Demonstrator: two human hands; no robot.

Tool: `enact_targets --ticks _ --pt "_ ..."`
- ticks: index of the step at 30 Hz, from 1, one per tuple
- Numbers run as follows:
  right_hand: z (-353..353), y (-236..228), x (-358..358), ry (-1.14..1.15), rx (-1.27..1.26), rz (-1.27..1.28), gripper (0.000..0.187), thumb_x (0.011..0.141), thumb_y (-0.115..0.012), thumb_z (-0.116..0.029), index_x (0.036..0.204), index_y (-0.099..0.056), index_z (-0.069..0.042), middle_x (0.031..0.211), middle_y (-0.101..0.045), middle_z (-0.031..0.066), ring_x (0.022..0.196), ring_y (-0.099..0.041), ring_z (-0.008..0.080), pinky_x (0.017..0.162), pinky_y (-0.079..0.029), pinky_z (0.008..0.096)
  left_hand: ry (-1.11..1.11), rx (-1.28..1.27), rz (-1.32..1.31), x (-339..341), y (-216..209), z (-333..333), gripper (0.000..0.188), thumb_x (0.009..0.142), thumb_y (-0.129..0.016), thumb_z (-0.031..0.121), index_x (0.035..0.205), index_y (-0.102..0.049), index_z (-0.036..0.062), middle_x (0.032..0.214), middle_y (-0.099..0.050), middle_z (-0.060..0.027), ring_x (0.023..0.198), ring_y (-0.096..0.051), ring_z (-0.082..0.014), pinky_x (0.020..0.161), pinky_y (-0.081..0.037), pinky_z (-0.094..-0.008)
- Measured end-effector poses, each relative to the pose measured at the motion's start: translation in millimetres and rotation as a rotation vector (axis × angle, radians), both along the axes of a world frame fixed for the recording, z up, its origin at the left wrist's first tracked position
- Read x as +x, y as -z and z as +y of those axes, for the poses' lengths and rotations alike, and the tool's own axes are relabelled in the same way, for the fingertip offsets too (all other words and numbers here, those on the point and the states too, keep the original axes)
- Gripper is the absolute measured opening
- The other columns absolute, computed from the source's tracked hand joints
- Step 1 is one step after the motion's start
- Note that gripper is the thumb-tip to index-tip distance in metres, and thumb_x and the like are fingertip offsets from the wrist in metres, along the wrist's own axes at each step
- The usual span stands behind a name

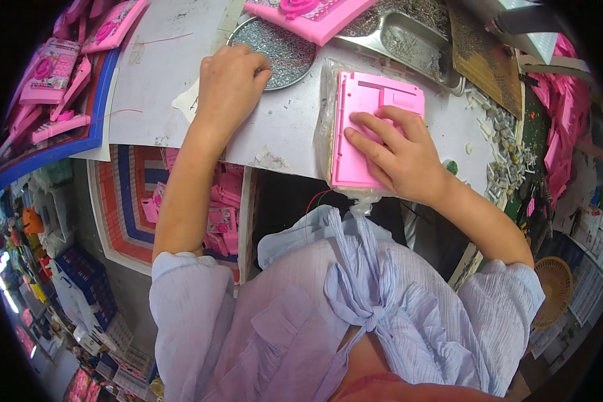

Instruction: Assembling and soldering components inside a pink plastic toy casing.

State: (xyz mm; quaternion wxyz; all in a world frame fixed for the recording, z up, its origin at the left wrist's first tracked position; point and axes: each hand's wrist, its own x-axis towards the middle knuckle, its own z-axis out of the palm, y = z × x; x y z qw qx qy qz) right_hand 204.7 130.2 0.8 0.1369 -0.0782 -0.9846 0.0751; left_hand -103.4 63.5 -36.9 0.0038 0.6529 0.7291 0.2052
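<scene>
My left hand (231, 84) is over the left rim of a round metal dish (285, 50) full of small screws. Its fingers are curled together at the screws, and whatever lies between them is hidden. A flat pink plastic housing (360, 164) with slots and small holes rests on a plastic-wrapped pad (325, 127) at the table's near edge. My right hand (409, 151) grips the housing from its right side, the fingers bent across its face and the thumb mostly out of sight.
Beyond the dish lies a pink toy part (315, 23). Metal trays (409, 43) of small hardware stand at the far right, with loose metal pieces (502, 154) nearer me. Pink toys (50, 67) fill a blue-edged container at left; more sit in a striped bin (124, 221) below the table.
</scene>
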Motion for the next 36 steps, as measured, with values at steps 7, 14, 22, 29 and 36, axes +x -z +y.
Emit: enact_targets --ticks 7,14,22,29,36 --pt "13 -42 -32 -0.038 -0.106 -0.185 0.024 0.075 -0.070 -0.014 0.098 -0.071 -0.008 0.093 -0.064 0.0057 0.103 -0.062 0.0285 0.081 -0.052 0.0418 -0.011 0.128 -0.100 -1 10 -7 0.011 0.085 -0.074 0.016 0.088 -0.074 0.0056 0.083 -0.069 -0.0070 0.078 -0.065 -0.0265 0.074 -0.049 -0.0404" --pt "38 4 -170 -0.052 -0.055 -0.308 0.012 0.080 -0.068 -0.010 0.089 -0.075 -0.009 0.089 -0.075 0.0103 0.085 -0.074 0.0310 0.071 -0.059 0.0432 -0.040 0.257 -0.123 -6 8 -7 0.007 0.086 -0.072 0.009 0.090 -0.073 0.0026 0.085 -0.069 -0.0096 0.074 -0.064 -0.0257 0.067 -0.049 -0.0363" --pt "39 9 -182 -0.032 -0.087 -0.252 0.012 0.082 -0.065 -0.013 0.088 -0.072 -0.005 0.081 -0.074 0.0148 0.079 -0.074 0.0341 0.067 -0.059 0.0462 -0.270 0.197 -0.745 15 -13 -46 0.007 0.089 -0.073 0.005 0.095 -0.071 0.0008 0.079 -0.061 -0.0027 0.067 -0.051 -0.0102 0.059 -0.040 -0.0258" --pt "67 -35 -95 0.173 -0.644 0.087 0.010 0.089 -0.061 -0.007 0.094 -0.068 -0.001 0.081 -0.069 0.0061 0.071 -0.065 0.0197 0.066 -0.052 0.0326 -0.058 0.059 -1.054 85 -8 -37 0.010 0.092 -0.071 0.008 0.089 -0.068 -0.0014 0.073 -0.055 -0.0031 0.065 -0.048 -0.0099 0.059 -0.040 -0.0269" --pt "91 -13 40 0.529 -1.248 0.295 0.011 0.092 -0.070 -0.008 0.099 -0.073 -0.001 0.083 -0.070 0.0003 0.073 -0.061 0.0068 0.069 -0.051 0.0246 0.090 -0.061 -0.791 89 -17 1 0.021 0.094 -0.069 0.013 0.083 -0.062 -0.0034 0.070 -0.050 -0.0022 0.064 -0.044 -0.0096 0.057 -0.036 -0.0283"
